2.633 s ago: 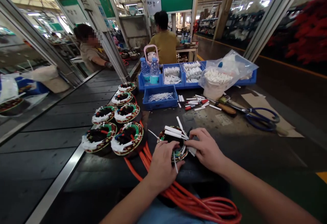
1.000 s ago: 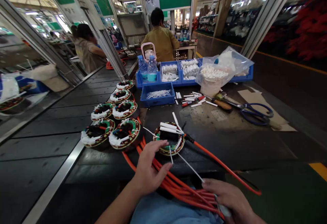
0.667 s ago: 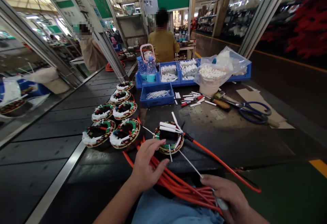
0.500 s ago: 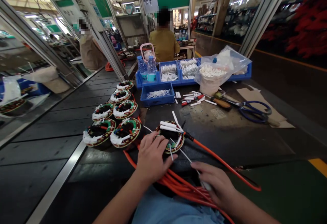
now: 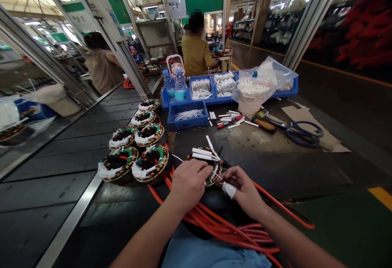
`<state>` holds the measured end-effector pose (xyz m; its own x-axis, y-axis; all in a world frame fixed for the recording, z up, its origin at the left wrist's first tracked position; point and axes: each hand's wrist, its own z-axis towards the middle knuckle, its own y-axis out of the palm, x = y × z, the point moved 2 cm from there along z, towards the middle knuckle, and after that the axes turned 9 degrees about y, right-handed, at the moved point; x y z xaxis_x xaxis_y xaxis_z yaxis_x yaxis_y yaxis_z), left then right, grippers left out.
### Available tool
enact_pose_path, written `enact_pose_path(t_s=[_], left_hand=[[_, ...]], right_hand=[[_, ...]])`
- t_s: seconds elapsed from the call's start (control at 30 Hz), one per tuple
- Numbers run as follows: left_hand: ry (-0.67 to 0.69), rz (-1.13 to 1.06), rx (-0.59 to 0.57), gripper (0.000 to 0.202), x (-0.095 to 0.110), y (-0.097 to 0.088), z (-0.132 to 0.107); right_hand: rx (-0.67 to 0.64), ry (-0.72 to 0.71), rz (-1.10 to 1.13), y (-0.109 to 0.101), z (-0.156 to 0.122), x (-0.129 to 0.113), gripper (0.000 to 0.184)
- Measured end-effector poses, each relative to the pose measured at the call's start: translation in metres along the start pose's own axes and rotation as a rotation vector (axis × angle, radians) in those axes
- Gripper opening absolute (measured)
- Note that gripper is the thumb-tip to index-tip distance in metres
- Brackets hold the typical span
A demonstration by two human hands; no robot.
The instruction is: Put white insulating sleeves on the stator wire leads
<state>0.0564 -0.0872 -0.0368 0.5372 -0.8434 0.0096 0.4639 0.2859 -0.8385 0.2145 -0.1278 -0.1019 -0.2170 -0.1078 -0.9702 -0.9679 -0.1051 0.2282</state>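
Note:
A round wound coil (image 5: 204, 158) with white sleeved leads sticking up lies on the dark bench just before me. My left hand (image 5: 188, 182) rests on its near left rim, fingers curled over the winding. My right hand (image 5: 241, 186) is at the coil's near right edge, fingers pinched on a thin white lead, with a white wrap on one finger. Orange cables (image 5: 226, 227) loop beneath both wrists toward my lap.
Several finished coils (image 5: 134, 143) sit in rows to the left by a conveyor. Blue bins (image 5: 188, 115) with white sleeves, water bottles (image 5: 180, 85), a plastic bag of white parts (image 5: 259, 90), blue scissors (image 5: 303, 131). Two people work further back.
My right hand came up from the orange cables near my lap to the coil's right edge, bringing the white lead with it. My left hand settled onto the coil's rim.

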Motion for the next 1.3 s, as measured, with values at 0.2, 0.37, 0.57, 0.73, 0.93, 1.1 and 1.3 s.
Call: enact_pose_path(t_s=[0.2,0.37,0.57,0.73,0.93,1.1,1.3], left_hand=[[0.128,0.056,0.006,0.025,0.005,0.0,0.006],[0.231,-0.183,-0.077,0.022,0.015,-0.002,0.007],[-0.028,-0.418,-0.04,0.018,0.018,0.004,-0.002],[-0.031,-0.219,0.007,0.018,0.02,0.002,-0.006],[-0.232,-0.181,-0.179,0.034,0.014,0.021,-0.02],[-0.252,-0.103,-0.126,0.026,0.015,0.039,-0.026],[-0.055,-0.149,-0.186,0.061,-0.002,0.002,-0.033]], right_hand=[[0.018,-0.005,-0.025,0.001,0.006,0.002,0.025],[0.068,-0.04,-0.06,0.002,0.006,0.0,0.026],[-0.043,-0.085,-0.427,0.002,-0.005,-0.015,0.015],[-0.066,-0.145,-0.692,-0.004,-0.024,-0.011,0.027],[-0.024,-0.245,-0.559,0.007,-0.007,-0.029,0.023],[0.123,-0.169,-0.643,0.042,0.062,-0.05,0.021],[0.042,-0.44,-0.694,-0.024,0.0,-0.031,0.021]])
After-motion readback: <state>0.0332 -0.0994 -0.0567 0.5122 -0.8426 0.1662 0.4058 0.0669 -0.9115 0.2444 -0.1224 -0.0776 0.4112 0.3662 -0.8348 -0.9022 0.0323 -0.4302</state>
